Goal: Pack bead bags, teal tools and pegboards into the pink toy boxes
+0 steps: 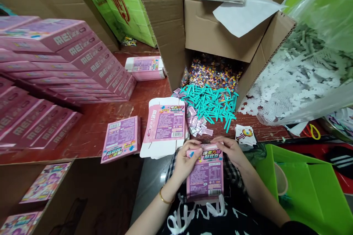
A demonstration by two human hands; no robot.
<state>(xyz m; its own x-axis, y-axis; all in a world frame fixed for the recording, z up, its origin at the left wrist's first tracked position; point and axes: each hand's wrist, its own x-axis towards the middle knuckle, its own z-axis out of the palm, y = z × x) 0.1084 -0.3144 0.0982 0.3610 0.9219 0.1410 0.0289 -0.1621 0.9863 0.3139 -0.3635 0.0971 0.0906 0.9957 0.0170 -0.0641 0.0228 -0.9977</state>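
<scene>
The left hand (186,158) and right hand (229,149) are pinching the pink box (205,174) at its far end, its seemingly light, stiff, crushable card probably favouring edge holds.

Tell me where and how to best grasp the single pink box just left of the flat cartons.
Probably by the near end of the box, with the left hand, once free, coming from the front of the table: thumb on top, fingers below if it overhangs. It lies flat, near end at the table edge; the cartons crowd its right side.
</scene>
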